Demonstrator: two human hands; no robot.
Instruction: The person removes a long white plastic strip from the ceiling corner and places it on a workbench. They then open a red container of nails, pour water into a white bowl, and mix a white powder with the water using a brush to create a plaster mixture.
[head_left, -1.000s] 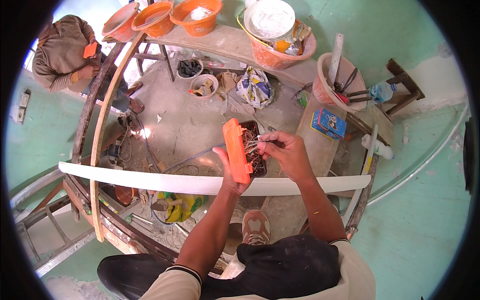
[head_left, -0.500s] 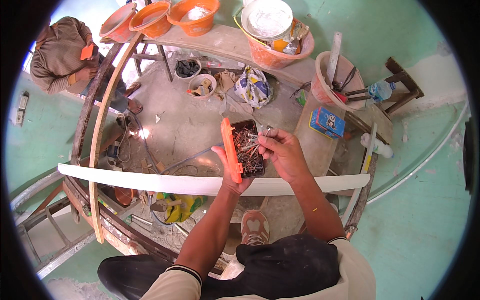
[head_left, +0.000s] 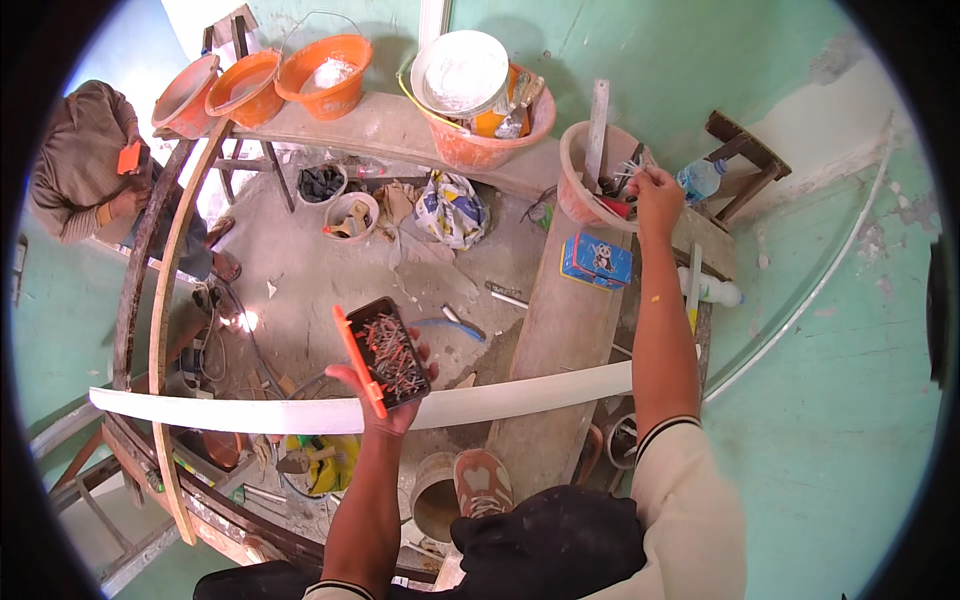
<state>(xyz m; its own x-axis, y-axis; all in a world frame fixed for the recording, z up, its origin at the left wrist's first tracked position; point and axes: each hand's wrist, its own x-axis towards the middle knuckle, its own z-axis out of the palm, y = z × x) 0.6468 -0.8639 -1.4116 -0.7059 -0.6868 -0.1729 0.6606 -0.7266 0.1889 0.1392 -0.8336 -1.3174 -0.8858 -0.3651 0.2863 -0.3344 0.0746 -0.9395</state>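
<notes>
Holding a few thin nails (head_left: 627, 170) out at arm's length, your right hand (head_left: 657, 192) appears to be at the step of carrying them away from the box (head_left: 376, 311). Its fingers are closed to a narrow pinch around the nails, whose ends jut out to the left of the hand. Directly behind them is the pink bucket (head_left: 570, 195); whether you touch it, I cannot tell. The bottle (head_left: 700, 180) is just right of that hand, and the blue tin (head_left: 597, 261) sits below it. Your left hand (head_left: 393, 414) cradles the box from beneath, thumb spread left beside the orange lid (head_left: 357, 360), which stands open. The next move seems to call for keeping that pinch firm and the box level, so that nothing spills.
</notes>
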